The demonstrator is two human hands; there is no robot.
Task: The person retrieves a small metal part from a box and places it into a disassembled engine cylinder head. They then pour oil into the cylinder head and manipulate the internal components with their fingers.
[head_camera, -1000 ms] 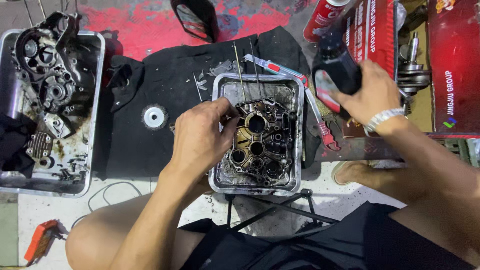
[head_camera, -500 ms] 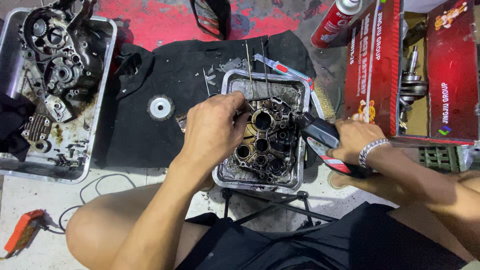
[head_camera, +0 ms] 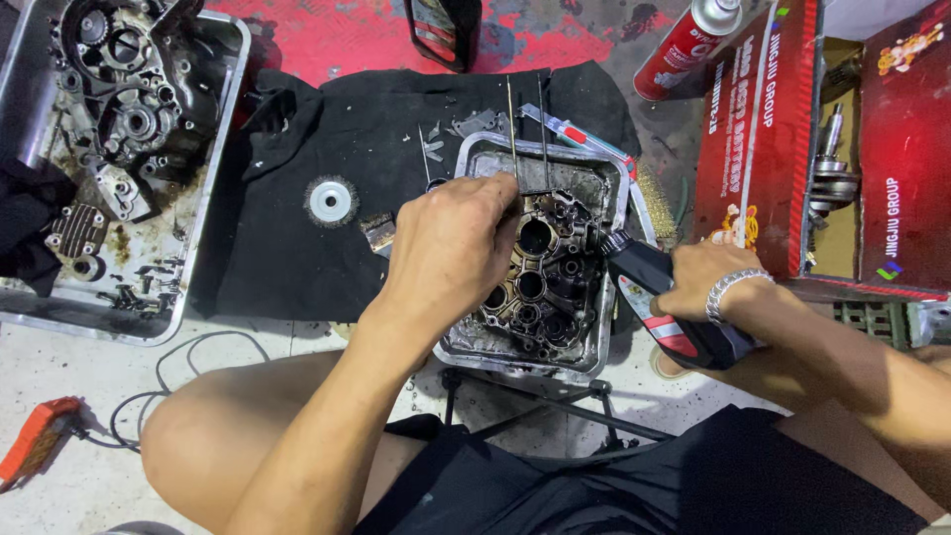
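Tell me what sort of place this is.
Likely a small engine repair workshop, worked on the floor: a greasy engine case in a metal tray, another tray of engine parts, and an oil bottle.

The left hand (head_camera: 451,238) is seen from its back, knuckles up, with the fingers curled downward and the fingertips drawn together at the upper right of the hand. The left forearm is stretched up from the lower middle of the view, passing over a bent bare knee. The right hand (head_camera: 705,280) is closed in a firm grasp, thumb side toward the left, with the wrist bent slightly inward. A metal bracelet is worn on the right wrist. The right forearm is brought in from the lower right edge, well apart from the left arm.
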